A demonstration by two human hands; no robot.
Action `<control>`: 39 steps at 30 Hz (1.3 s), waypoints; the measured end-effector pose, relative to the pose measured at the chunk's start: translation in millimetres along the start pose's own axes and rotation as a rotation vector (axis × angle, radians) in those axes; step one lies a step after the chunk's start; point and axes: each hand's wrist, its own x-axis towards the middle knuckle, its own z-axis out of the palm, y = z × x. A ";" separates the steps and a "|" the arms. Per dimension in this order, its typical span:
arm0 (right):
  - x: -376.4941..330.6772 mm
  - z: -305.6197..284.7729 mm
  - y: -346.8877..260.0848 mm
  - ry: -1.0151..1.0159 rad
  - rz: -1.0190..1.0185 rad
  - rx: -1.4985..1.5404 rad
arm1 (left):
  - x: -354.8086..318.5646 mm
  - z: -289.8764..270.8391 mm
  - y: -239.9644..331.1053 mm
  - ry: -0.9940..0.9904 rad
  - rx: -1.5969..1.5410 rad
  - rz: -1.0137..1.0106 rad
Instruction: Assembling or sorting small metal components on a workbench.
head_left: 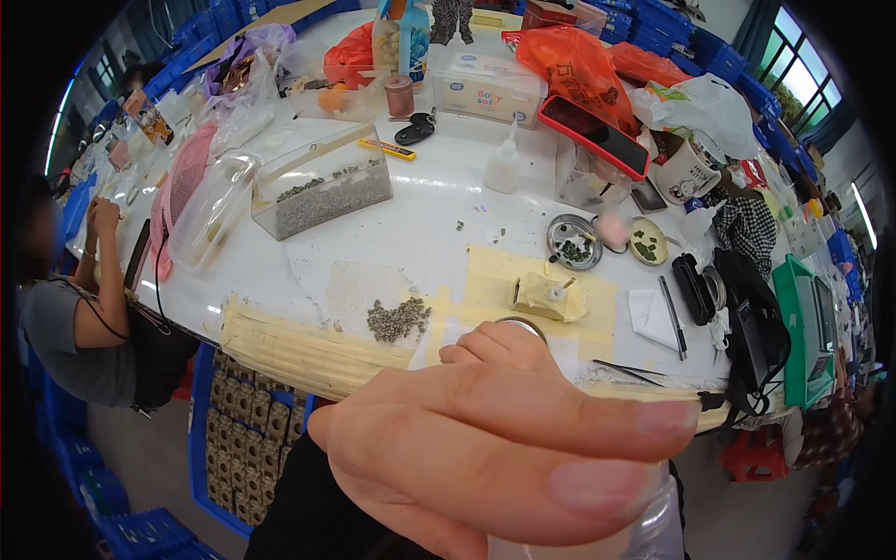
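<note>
My left hand (pixel 439 439) fills the lower middle, very near the camera, with its fingers pointing right and pressed together. A clear plastic piece (pixel 658 523) shows under its fingertips; what the fingers grip is mostly hidden. Behind it, smaller, my right hand (pixel 499 345) has curled fingers beside a round metal rim (pixel 523 324). Whatever it holds is covered. Just beyond stands a block wrapped in pale yellow tape (pixel 551 299), a short stick poking up from it. To its left lies a heap of grey-brown gravel (pixel 399 320). Tweezers (pixel 630 371) lie at the table's front edge.
A clear box of gravel (pixel 327 205) stands at left centre. A squeeze bottle (pixel 502 166), a red-cased phone (pixel 597 135), a dish of green bits (pixel 572 245) and a mug (pixel 688 168) stand farther back. Another person (pixel 89 317) sits at the left. A blue crate (pixel 247 448) is below.
</note>
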 end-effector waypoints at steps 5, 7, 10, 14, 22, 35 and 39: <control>2.9 -2.8 -0.4 -0.012 -0.018 0.003 | -0.8 -1.6 9.2 -0.031 -0.013 -0.061; 0.3 -1.9 0.4 -0.044 -0.020 0.001 | -1.1 -4.1 8.0 -0.053 -0.054 -0.063; -1.0 0.3 2.4 -0.038 -0.030 0.010 | -1.7 -10.4 3.1 -0.076 -0.112 -0.057; -1.9 -4.7 2.0 -0.044 -0.039 -0.053 | 0.0 -6.7 -1.4 -0.044 -0.102 -0.025; 10.4 -3.8 -1.5 -0.029 -0.040 0.003 | -8.5 14.3 -15.7 0.167 0.100 0.069; -6.7 11.7 8.7 0.064 0.041 0.174 | -13.4 -23.2 -27.9 0.054 -0.113 -0.102; -8.6 6.7 7.7 0.034 0.136 0.292 | -20.8 -33.5 -27.0 0.115 -0.305 -0.221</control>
